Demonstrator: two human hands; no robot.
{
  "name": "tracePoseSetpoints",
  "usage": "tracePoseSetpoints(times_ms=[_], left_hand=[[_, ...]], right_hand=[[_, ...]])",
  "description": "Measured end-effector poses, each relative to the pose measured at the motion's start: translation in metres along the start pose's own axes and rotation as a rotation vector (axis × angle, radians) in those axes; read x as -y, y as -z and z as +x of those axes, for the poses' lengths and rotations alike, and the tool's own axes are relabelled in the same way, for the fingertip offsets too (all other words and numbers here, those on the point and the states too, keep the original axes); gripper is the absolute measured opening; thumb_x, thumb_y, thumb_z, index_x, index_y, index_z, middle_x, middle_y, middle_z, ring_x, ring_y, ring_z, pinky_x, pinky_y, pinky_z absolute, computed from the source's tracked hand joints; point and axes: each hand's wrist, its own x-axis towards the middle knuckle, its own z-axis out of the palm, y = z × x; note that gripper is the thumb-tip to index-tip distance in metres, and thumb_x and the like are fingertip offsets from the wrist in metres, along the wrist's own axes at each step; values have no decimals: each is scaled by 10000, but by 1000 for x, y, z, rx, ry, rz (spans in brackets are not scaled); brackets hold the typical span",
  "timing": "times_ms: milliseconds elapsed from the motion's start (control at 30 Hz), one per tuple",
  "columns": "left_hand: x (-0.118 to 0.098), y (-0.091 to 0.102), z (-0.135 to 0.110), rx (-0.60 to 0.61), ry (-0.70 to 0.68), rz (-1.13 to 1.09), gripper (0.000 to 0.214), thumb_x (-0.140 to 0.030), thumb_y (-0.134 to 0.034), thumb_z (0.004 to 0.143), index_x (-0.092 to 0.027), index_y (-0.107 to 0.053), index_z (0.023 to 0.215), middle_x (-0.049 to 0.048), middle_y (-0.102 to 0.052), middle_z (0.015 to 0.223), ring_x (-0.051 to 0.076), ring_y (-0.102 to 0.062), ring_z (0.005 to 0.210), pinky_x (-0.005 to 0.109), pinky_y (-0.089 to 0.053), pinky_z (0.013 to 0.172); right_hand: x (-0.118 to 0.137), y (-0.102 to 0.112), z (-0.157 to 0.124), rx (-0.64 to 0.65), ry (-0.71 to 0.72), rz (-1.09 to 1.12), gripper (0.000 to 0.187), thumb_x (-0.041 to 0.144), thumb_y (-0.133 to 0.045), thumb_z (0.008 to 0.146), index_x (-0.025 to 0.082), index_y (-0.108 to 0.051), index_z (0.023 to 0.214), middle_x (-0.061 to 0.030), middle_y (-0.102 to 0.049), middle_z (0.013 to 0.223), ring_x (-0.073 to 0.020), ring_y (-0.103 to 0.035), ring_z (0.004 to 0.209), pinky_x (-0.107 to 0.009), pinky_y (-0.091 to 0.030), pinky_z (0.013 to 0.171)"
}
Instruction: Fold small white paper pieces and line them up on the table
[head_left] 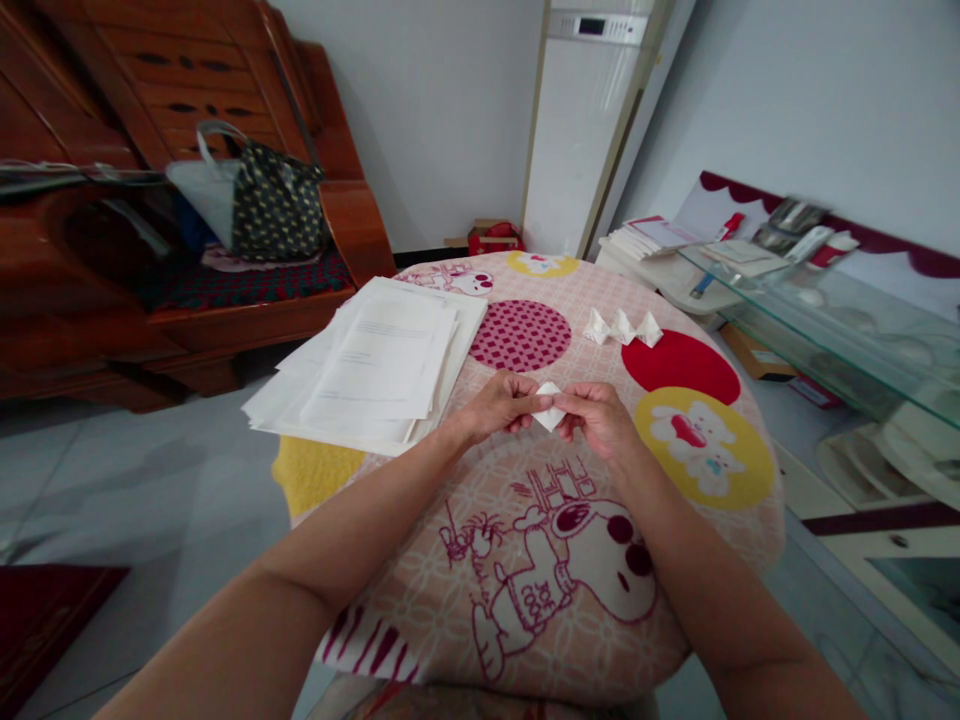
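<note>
Over the middle of the cloth-covered table [517,480] a small folded white paper [550,412] is pinched between my two hands, one corner pointing toward me. My left hand [501,402] grips its left side with the thumb on top. On the opposite side my right hand [598,412] holds it the same way; the thumbs nearly meet, and the fingers underneath are partly hidden. Farther back on the right lie several folded white paper pieces [622,328] in a row, with pointed tops. A stack of printed sheets [375,360] rests at the table's left side.
A glass shelf [847,330] with a cup and other items stands close on the right. To the left is a wooden bench [247,335] holding a dark patterned bag [277,205]. A tall white cabinet unit [581,130] and a red box [495,238] are behind the table.
</note>
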Motion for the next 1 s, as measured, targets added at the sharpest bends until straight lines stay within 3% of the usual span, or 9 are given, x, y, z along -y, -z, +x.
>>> tracePoseSetpoints(times_ms=[100, 267, 433, 600, 700, 800, 1000], left_hand=[[6, 3, 4, 20, -47, -10, 477, -581, -627, 885, -131, -626, 726, -5, -581, 568, 75, -516, 477, 193, -387, 450], [12, 5, 10, -275, -133, 54, 310, -420, -728, 841, -132, -625, 793, -19, -596, 606, 65, -533, 509, 169, -415, 479], [11, -3, 9, -213, -98, -12, 296, -401, -748, 823, -118, -660, 837, 43, -690, 763, 110, -651, 683, 222, -547, 641], [13, -6, 11, -265, -74, -143, 379, -424, -838, 723, -132, -616, 818, 7, -653, 719, 106, -636, 659, 236, -553, 652], [15, -3, 13, -283, -71, -145, 341, -400, -810, 747, -139, -592, 759, -7, -624, 670, 87, -591, 592, 200, -503, 570], [17, 1, 13, -312, -40, -97, 281, -342, -762, 779, -142, -581, 700, -28, -569, 595, 71, -531, 527, 180, -463, 514], [17, 9, 12, -274, 80, 8, 214, -291, -679, 778, -136, -606, 649, -14, -577, 569, 85, -528, 516, 196, -450, 516]], right_hand=[[-2, 2, 2, -33, 22, -47, 328, 465, -795, 620, 178, -649, 555, -23, -619, 471, -119, -508, 365, -233, -378, 361], [-9, 5, 5, -221, 212, -346, 301, 432, -706, 748, 192, -639, 579, -4, -591, 486, -133, -512, 445, -254, -386, 450], [-17, 1, 5, -297, 638, -902, 332, 265, -586, 858, 209, -514, 539, -19, -550, 564, -143, -470, 574, -282, -371, 575], [-24, -6, 3, -226, 773, -1193, 224, 225, -558, 925, 196, -618, 711, -81, -635, 745, -191, -544, 709, -302, -406, 649], [-23, -9, 0, -143, 766, -1258, 125, 265, -622, 920, 184, -675, 842, -99, -665, 832, -212, -571, 775, -313, -436, 693], [-20, -7, -1, -100, 750, -1207, 165, 277, -601, 937, 185, -689, 832, -90, -665, 816, -205, -577, 758, -314, -446, 695], [-13, 12, 6, -184, 760, -979, 191, 179, -553, 900, 192, -740, 861, -75, -686, 802, -205, -630, 776, -316, -491, 724]])
